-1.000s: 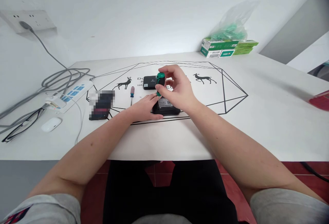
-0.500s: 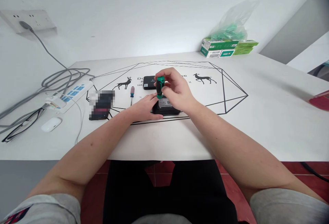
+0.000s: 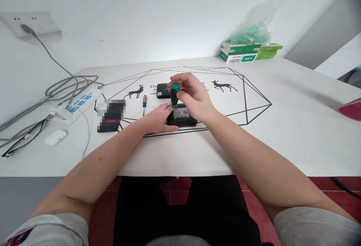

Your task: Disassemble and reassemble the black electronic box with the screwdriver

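My right hand [image 3: 194, 97] is closed round a green-and-black screwdriver [image 3: 175, 95], held upright over the left part of a small open black case [image 3: 183, 122]. Its tip is hidden behind my left fingers. Inside the case lies a labelled rectangular part [image 3: 181, 112] that looks like a hard drive. Gripping the case's left side is my left hand [image 3: 159, 118], thumb along the near edge and fingers at the far left corner. Just behind sits a flat black cover [image 3: 163, 91], partly covered by my right hand. A second, smaller screwdriver [image 3: 144, 103] rests to the left.
On the left are a blurred dark phone-like item [image 3: 111, 116], a power strip [image 3: 81, 105], coiled grey cables [image 3: 70, 84], glasses [image 3: 25, 137] and a white earbud-like case [image 3: 56, 137]. Green-and-white boxes [image 3: 239, 52] under a plastic bag [image 3: 254, 28] stand at the back right. A red object [image 3: 351, 109] is far right.
My right fingers have shifted slightly round the screwdriver handle, and more of the white label in the case shows. My left hand and the case stay in place.
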Available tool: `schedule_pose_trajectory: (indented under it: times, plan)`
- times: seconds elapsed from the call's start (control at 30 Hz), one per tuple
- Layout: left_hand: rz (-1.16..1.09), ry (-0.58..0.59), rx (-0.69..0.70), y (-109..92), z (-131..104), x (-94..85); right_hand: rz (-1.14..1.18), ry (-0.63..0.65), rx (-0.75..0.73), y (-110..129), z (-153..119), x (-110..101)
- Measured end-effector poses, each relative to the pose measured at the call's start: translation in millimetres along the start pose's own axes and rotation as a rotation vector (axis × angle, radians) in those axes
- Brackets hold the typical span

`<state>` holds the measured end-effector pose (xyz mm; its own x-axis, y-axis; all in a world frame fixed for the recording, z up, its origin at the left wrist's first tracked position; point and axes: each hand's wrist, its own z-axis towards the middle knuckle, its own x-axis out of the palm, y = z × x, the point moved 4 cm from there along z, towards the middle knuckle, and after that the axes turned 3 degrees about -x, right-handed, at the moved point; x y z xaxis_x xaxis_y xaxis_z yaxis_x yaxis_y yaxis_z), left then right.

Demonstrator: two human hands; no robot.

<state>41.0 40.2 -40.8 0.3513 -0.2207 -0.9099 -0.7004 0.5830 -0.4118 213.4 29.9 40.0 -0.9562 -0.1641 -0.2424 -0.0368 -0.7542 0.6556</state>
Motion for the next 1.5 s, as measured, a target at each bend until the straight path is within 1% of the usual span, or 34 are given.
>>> schedule_pose_trajectory:
  times: [0.07,0.23,0.33,0.4,0.53,0.77,0.97,1.07,1.2,1.33,1.5]
  plan:
    - [0.004,0.002,-0.004,-1.6,0.0,-1.0,0.002,0.002,0.005,-1.0,0.5,0.2]
    - [0.007,0.034,-0.018,-4.2,-0.1,-2.7,-0.111,-0.007,-0.085,-1.9,2.5,-0.1]
    - [0.005,0.021,-0.005,-3.9,-0.1,-2.8,-0.126,0.0,-0.067,-2.3,1.5,0.0]
    - [0.005,0.011,0.008,-3.8,0.0,-2.4,-0.088,0.008,-0.043,-1.4,0.5,0.5]
    - [0.008,0.024,-0.029,-3.7,0.5,-2.3,-0.017,0.031,-0.005,-0.3,0.3,2.3]
    - [0.006,0.044,-0.036,-6.6,-0.4,-4.0,-0.119,0.007,-0.096,0.7,2.3,0.1]
    - [0.016,0.021,-0.031,-6.2,-0.5,-2.7,-0.006,0.064,-0.033,-1.9,0.9,-0.4]
    - [0.005,0.013,-0.01,-5.7,-0.5,-2.9,-0.045,0.079,-0.055,-1.3,1.4,-0.1]
    - [-0.008,0.028,0.017,-5.1,-0.6,-3.2,-0.143,0.071,-0.113,-0.2,1.7,0.8]
    - [-0.012,0.021,-0.002,-2.9,-0.4,-2.6,-0.143,0.06,-0.089,-2.5,0.3,1.7]
    - [-0.015,0.006,0.011,-3.7,-0.6,-2.5,-0.1,0.035,-0.05,-5.3,-0.8,0.7]
